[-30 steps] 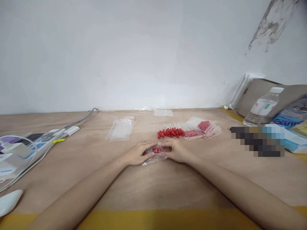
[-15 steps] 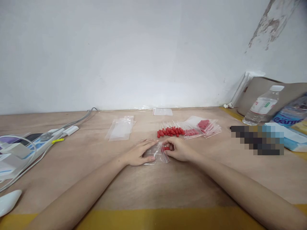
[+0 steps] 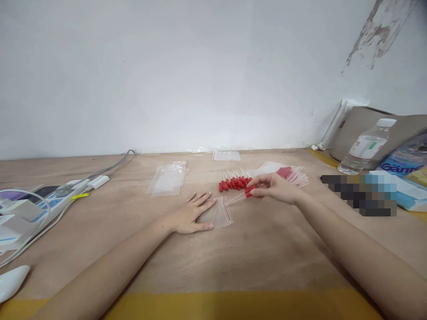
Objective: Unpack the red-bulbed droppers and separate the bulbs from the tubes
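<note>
My left hand lies flat on a clear zip bag, fingers spread and thumb along its near side. The bag's mouth, with a red line, faces right. My right hand pinches a few red-tipped sticks by their red heads. Their thin pale shafts point left, with the ends close to the bag's mouth; whether they are inside is unclear. Just behind lies a pile of similar red-headed sticks. Zip bags holding red pieces sit beyond my right hand, partly hidden by it.
Flat clear bags lie at the back left, and another small bag is near the wall. A power strip with cables stands left. To the right are a water bottle, a tissue pack and a blurred dark object.
My right hand has moved from the bag's mouth to the right and slightly back, with the red-tipped sticks in its fingers. My left hand stays on the bag, its fingers spread wider.
</note>
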Available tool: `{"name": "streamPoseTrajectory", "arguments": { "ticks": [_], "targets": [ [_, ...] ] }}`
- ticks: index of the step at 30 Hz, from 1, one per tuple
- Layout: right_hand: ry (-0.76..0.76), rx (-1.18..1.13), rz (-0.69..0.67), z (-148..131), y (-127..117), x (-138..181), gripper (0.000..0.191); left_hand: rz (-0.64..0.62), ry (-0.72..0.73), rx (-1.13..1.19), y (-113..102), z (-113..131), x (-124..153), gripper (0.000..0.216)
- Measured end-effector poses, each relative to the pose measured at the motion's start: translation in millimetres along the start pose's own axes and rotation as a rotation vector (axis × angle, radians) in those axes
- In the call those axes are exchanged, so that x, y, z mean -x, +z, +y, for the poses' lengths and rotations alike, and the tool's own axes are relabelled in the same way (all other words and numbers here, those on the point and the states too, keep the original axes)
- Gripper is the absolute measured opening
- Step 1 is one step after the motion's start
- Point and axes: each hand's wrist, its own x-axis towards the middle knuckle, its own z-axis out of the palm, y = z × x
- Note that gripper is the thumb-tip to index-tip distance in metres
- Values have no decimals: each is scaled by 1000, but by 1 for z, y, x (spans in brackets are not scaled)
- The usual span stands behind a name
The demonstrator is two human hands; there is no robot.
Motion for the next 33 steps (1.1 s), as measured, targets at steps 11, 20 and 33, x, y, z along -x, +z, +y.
{"name": "streamPoseTrajectory", "arguments": {
  "ticks": [11,20,33],
  "targets": [
    [-474,348,521,-8,34,-55,22,471,-368,201,-6,3,-14,27],
    [-499,1223,90,11,91,-96,22,173,-500,463,-8,-23,-9,28],
    [-317,1000,464,15,24,-58,27,904,-931,543,-58,-103,28,19]
  ]
}}
